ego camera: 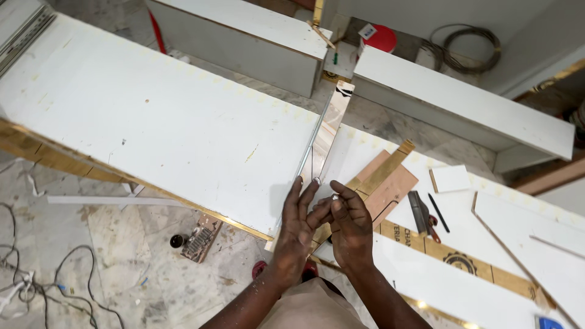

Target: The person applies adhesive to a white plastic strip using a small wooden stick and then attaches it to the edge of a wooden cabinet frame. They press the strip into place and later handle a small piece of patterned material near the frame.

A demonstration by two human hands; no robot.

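**Still at the near end of the strip**

So, your left hand (300, 220) lies flat, fingers spread, on the shiny strip (326, 133) along the white board (158, 122) edge. Your right hand (348, 220) pinches its near end. The far length looks seated; this end seems unfinished.

Beneath the left hand (298, 228) and right hand (350, 228), the near end of the shiny strip (327, 131) is hidden. Whatever small thing the right fingertips pinch is too small to tell. Far right, a blue object (548, 323) is cut off by the edge.
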